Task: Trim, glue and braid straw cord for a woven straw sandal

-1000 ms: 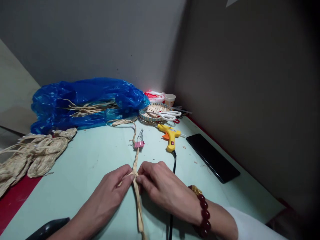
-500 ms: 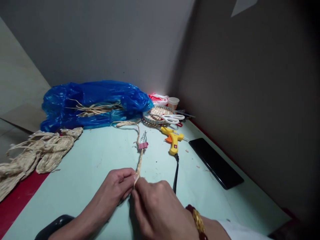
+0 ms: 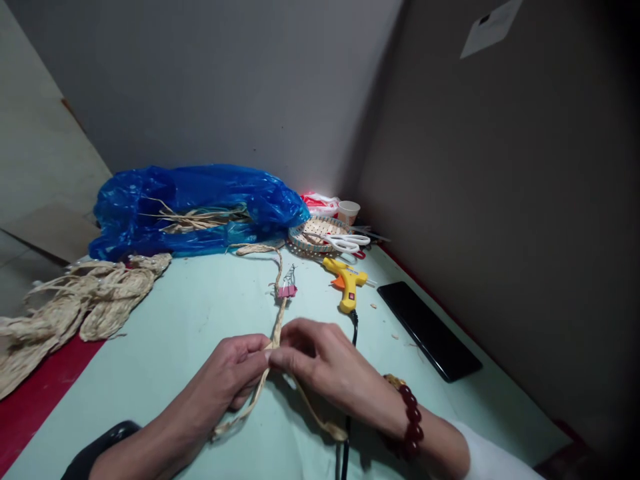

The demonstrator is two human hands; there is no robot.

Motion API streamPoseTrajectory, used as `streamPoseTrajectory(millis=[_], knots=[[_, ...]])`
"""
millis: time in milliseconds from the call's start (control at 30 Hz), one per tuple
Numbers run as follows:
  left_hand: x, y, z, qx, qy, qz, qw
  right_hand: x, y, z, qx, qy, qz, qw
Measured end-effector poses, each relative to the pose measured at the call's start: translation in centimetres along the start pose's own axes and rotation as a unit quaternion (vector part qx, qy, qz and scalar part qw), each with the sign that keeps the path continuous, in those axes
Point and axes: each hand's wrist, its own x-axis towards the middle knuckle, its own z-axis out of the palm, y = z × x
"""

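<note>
A narrow braid of pale dried plant fibre [image 3: 279, 324] runs toward me down the table from a pink binder clip [image 3: 287, 291]. My left hand [image 3: 240, 363] pinches its near end between thumb and fingers. My right hand [image 3: 323, 353], with a dark red bead bracelet [image 3: 414, 420] at the wrist, meets it there, thumb and fingertips closed on the fibre strands. Two loose strands hang below the hands: one strand [image 3: 245, 412] trails to the lower left, another strand [image 3: 315, 415] to the lower right. The exact grip of the fingertips is partly hidden.
A yellow glue gun [image 3: 350, 287] with a black cord lies right of the clip, beside a black phone [image 3: 430, 330]. Behind are white-handled scissors [image 3: 347, 241], a woven basket [image 3: 313, 233], a paper cup [image 3: 349, 212] and a blue plastic bag [image 3: 200, 180]. Woven fibre pieces [image 3: 115, 293] lie left.
My right hand has turned and shifted slightly up, its fingers now arched over the braid's end. The two loose strands now show below the hands. My left hand stays at the braid.
</note>
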Motion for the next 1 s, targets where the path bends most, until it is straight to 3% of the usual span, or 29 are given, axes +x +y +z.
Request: streamPoseTrajectory(millis=[67, 133, 367, 567, 700, 767, 867, 1000], knots=[[0.0, 0.3, 0.0, 0.064, -0.011, 0.010, 0.998, 0.3, 0.6, 0.2, 0.102, -0.090, 0.004, 0.991], [-0.1, 0.7, -0.1, 0.134, -0.010, 0.032, 0.990, 0.5, 0.9, 0.5, 0.136, -0.114, 0.003, 0.984], [-1.0, 0.9, 0.3, 0.285, 0.052, 0.082, 0.954, 0.7, 1.3, 1.0, 0.101, -0.041, 0.010, 0.994], [-2.0, 0.9, 0.7, 0.481, 0.095, 0.062, 0.870, 0.7, 1.6, 2.1, 0.079, 0.012, 0.018, 0.997], [-2.5, 0.6, 0.8, 0.532, 0.128, 0.116, 0.829, 0.4, 0.9, 1.9, 0.050, 0.051, 0.004, 0.997], [-2.5, 0.2, 1.0, 0.557, 0.143, 0.189, 0.796, 0.4, 0.8, 1.9, 0.050, 0.057, 0.001, 0.997], [-2.7, -0.7, 1.2, 0.596, 0.161, 0.310, 0.723, 0.5, 0.9, 1.8, 0.068, 0.055, -0.002, 0.996], [-2.9, -2.2, 1.8, 0.669, 0.136, 0.387, 0.620, 0.4, 1.0, 1.7, 0.116, 0.031, 0.001, 0.993]])
